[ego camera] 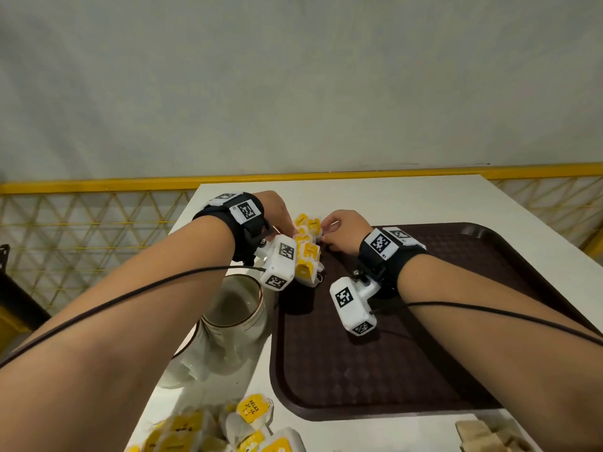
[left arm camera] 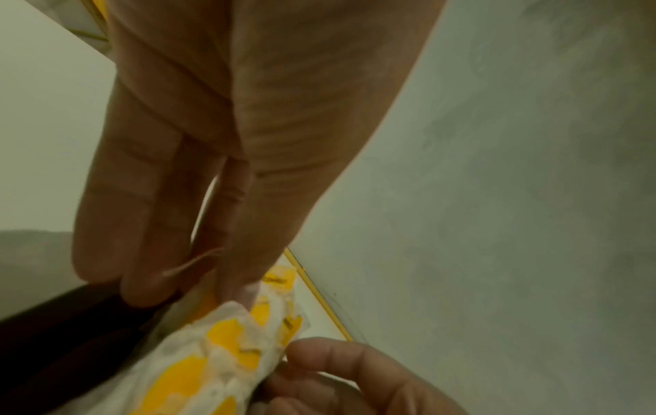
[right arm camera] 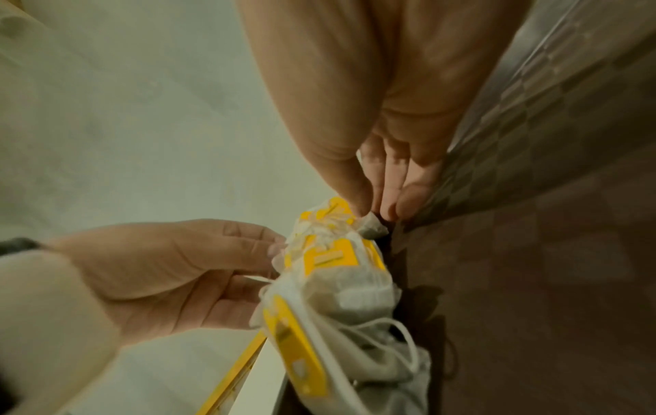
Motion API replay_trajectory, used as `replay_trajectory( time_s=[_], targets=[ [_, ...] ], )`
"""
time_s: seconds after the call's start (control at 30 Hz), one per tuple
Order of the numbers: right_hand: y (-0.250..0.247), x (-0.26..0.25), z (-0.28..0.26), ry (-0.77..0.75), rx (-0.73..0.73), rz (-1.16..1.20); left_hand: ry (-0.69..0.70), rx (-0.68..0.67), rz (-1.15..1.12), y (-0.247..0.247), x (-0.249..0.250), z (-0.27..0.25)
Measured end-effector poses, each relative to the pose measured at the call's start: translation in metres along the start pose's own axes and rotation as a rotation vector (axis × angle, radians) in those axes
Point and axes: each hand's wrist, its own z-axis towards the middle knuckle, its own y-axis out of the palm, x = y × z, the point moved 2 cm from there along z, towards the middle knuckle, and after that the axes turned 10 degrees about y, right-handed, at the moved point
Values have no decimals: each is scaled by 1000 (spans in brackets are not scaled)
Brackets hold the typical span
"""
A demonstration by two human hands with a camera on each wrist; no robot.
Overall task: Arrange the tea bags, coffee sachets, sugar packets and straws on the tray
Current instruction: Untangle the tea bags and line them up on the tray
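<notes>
Item: row of white paper tea bags with yellow tags [ego camera: 306, 247], centre of the head view, lying along the far left rim of the dark brown textured plastic tray [ego camera: 424, 337]. The row runs from mid-frame toward the lower centre, bags overlapping, strings loose.

Left hand [ego camera: 277, 212]: left of the row's far end, fingers long and nearly straight, tips resting against the bags from the outer side; in the left wrist view the fingertips [left arm camera: 238, 292] touch the topmost bag, nothing curled round it.

Right hand [ego camera: 342, 230]: right of the row's far end, thumb and fingers pinching the corner of one bag; the right wrist view shows that pinch [right arm camera: 369, 213] at the bag's grey edge.

Step in hand, as judged: squaring the tea-bag row against the tray rim. Best done by bracing with the flat left fingers while the right hand draws each bag into line, tags facing up, strings tucked under so they do not snag neighbours. Light pressure only; the paper crumples easily.

Stock outstanding: loose heap of yellow-tagged tea bags [ego camera: 228, 429], lower left of the frame, on the white table [ego camera: 424, 197]; tan paper packets [ego camera: 483, 435], lower right, kind not legible. Straws not identifiable.

Also present: white ceramic cup with brown rim [ego camera: 235, 308], left of the tray.
</notes>
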Motion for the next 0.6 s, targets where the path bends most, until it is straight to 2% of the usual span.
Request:
replay_trajectory(
  time_s=[0.1,0.27,0.6],
  targets=[
    [0,2,2,-28,-11,-35,18,-21,-26,4,2,-3],
    [0,5,2,-81,-54,-59,39,28,-24,3,0,-7],
    [-1,-7,-8,-152,-160,-174,79,-176,103,7,-2,-14]
  ],
)
